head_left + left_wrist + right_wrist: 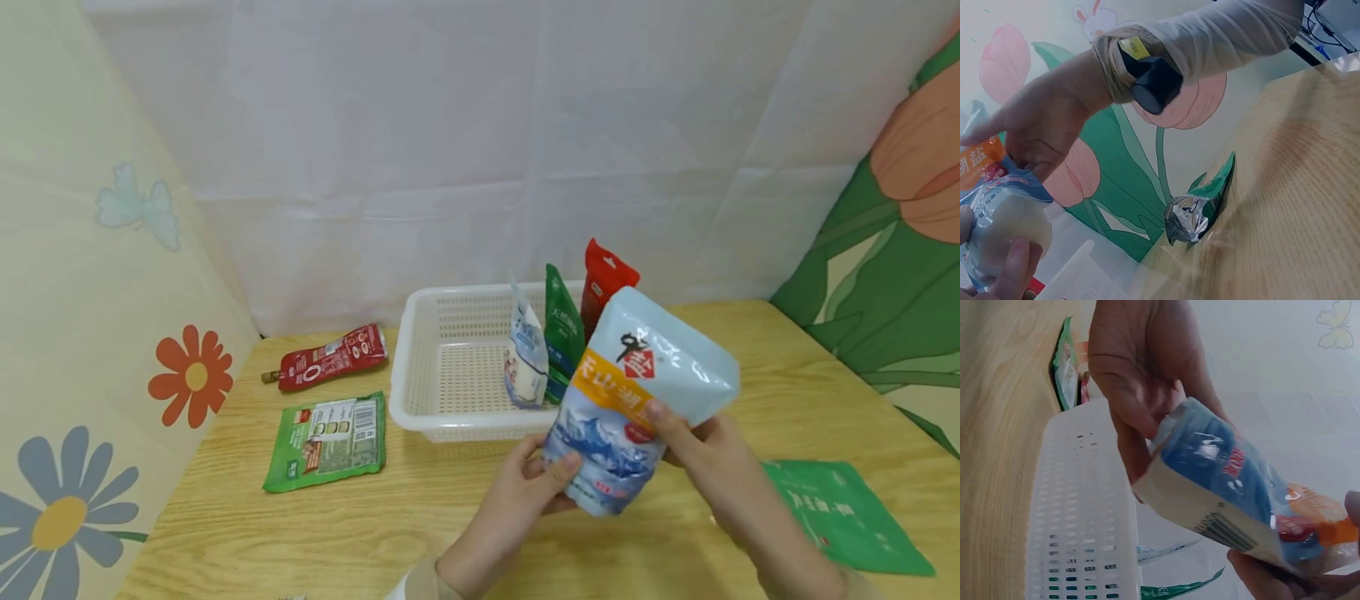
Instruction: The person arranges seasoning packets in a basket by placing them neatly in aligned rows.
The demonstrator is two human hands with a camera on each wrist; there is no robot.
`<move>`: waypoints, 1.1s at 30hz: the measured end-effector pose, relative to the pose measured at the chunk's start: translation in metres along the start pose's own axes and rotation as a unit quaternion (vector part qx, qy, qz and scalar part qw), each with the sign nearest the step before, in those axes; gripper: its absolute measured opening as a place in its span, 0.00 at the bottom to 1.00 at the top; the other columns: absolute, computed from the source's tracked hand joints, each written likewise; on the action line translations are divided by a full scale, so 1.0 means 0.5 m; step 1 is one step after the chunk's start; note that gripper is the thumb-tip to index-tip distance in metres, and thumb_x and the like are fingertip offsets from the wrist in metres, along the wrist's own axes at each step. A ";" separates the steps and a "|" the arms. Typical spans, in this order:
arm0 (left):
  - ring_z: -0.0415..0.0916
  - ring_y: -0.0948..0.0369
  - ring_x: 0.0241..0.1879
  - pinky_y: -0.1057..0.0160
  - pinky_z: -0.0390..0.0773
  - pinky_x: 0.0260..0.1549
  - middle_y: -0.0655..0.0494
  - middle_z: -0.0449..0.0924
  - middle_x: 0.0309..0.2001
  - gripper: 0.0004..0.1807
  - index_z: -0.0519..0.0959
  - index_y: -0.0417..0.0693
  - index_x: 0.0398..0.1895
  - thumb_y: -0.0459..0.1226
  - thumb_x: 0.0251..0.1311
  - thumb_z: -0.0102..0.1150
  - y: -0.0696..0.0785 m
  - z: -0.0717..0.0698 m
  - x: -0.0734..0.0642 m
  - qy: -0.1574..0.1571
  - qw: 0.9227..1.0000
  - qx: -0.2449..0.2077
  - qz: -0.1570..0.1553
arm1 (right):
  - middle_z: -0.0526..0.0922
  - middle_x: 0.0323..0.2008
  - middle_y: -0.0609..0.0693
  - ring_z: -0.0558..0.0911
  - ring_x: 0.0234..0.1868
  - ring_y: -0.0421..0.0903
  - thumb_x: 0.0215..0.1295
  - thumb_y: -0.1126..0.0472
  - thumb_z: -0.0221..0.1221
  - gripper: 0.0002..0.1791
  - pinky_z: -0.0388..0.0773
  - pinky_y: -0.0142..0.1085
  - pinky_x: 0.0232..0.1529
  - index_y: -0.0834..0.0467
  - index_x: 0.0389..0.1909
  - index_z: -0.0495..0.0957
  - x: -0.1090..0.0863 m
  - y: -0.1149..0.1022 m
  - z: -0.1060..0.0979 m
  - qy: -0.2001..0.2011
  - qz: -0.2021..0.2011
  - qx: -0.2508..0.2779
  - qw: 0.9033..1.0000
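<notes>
A pale blue bag of salt (611,408), with an orange band and a mountain picture, is held up tilted over the table, in front of the basket. My left hand (528,483) grips its lower left corner, thumb on the printed front. My right hand (712,458) pinches its right side with the thumb in front and fingers behind. In the right wrist view the bag's white bottom fold and a barcode (1230,531) show. Some fingers of both hands are hidden behind the bag in the head view.
A white plastic basket (405,367) holds a white-blue pouch (528,358), a green pouch (562,321) and a red pouch (603,275), all upright. Left of it lie a red spouted pouch (333,358) and a green packet (326,442). A flat green pouch (847,512) lies at right.
</notes>
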State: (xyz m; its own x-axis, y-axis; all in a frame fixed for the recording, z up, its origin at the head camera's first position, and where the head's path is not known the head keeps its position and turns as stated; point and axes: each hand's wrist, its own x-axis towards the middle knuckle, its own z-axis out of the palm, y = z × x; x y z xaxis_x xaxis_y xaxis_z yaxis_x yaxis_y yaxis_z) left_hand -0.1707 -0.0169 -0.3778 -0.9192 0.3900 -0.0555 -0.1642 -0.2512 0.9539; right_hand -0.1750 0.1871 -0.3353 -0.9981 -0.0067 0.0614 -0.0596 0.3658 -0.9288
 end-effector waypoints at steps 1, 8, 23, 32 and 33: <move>0.82 0.60 0.42 0.60 0.82 0.44 0.38 0.81 0.50 0.24 0.67 0.38 0.58 0.42 0.64 0.56 0.000 -0.001 0.001 0.001 1.000 0.003 -0.001 | 0.75 0.57 0.56 0.79 0.43 0.26 0.75 0.51 0.42 0.29 0.80 0.30 0.41 0.62 0.69 0.53 0.001 -0.002 -0.005 0.002 -0.008 0.001 1.000; 0.82 0.60 0.43 0.61 0.82 0.44 0.39 0.81 0.50 0.26 0.67 0.39 0.61 0.42 0.64 0.57 0.003 -0.006 0.005 0.007 1.000 0.016 0.003 | 0.68 0.62 0.69 0.80 0.44 0.30 0.76 0.48 0.35 0.30 0.83 0.35 0.42 0.61 0.70 0.50 0.003 -0.015 -0.020 -0.018 -0.022 -0.010 1.000; 0.81 0.61 0.41 0.60 0.82 0.44 0.33 0.79 0.51 0.30 0.64 0.39 0.65 0.47 0.66 0.54 0.027 -0.042 0.015 -0.011 0.997 0.070 0.038 | 0.72 0.57 0.74 0.86 0.45 0.48 0.77 0.45 0.24 0.35 0.84 0.40 0.41 0.69 0.70 0.44 0.007 -0.036 -0.051 -0.166 -0.005 0.001 0.986; 0.82 0.58 0.43 0.58 0.82 0.46 0.32 0.78 0.51 0.30 0.62 0.40 0.65 0.48 0.67 0.52 0.030 -0.049 0.017 -0.002 0.997 0.068 0.040 | 0.81 0.49 0.53 0.85 0.43 0.40 0.77 0.46 0.30 0.32 0.83 0.37 0.41 0.68 0.68 0.48 0.019 -0.030 -0.043 -0.147 -0.001 0.035 0.988; 0.81 0.58 0.43 0.58 0.82 0.45 0.32 0.78 0.51 0.30 0.62 0.39 0.65 0.48 0.67 0.52 0.030 -0.049 0.017 -0.001 0.997 0.067 0.041 | 0.82 0.48 0.51 0.85 0.42 0.40 0.77 0.48 0.33 0.30 0.83 0.37 0.41 0.67 0.67 0.50 0.018 -0.032 -0.039 -0.140 -0.001 0.034 0.990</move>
State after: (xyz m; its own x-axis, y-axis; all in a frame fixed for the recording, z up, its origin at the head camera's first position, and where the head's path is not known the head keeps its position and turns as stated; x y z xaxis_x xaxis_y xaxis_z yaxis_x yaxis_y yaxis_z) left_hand -0.1897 -0.0389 -0.3709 -0.9265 0.3755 0.0248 -0.0390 -0.1614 0.9861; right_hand -0.1828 0.1994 -0.3128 -0.9627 -0.2686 -0.0319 -0.0526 0.3018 -0.9519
